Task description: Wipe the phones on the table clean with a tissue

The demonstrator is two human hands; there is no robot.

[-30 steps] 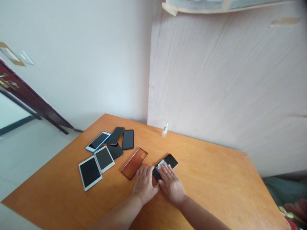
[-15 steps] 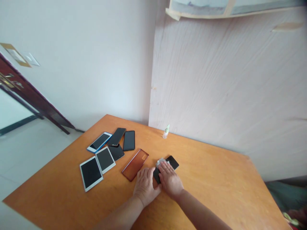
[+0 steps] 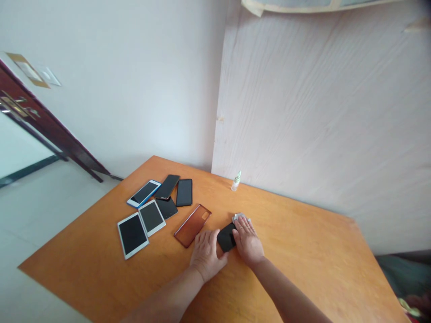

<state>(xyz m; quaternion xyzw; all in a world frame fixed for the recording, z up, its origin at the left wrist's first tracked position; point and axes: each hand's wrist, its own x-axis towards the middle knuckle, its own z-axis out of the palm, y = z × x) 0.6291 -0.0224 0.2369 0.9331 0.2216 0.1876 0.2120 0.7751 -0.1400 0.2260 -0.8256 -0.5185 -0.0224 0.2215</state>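
Note:
A black smartphone lies screen up on the wooden table, its far end covered by my right hand and the cloth. My left hand steadies its near left end, thumb and fingers curved round the edges. Under the outstretched fingers of my right hand a crumpled pale wipe is pressed against the phone's far part. Just left of my left hand rests a clear reddish-brown phone case with a camera cut-out.
Several devices lie at the left: a white tablet, another white device, a blue-edged phone and black phones. A small clear spray bottle stands at the table's back edge, by the wall.
My right hand has slid the wipe toward the phone's far end, baring more of the near screen. My left hand keeps its hold. The view has shifted slightly.

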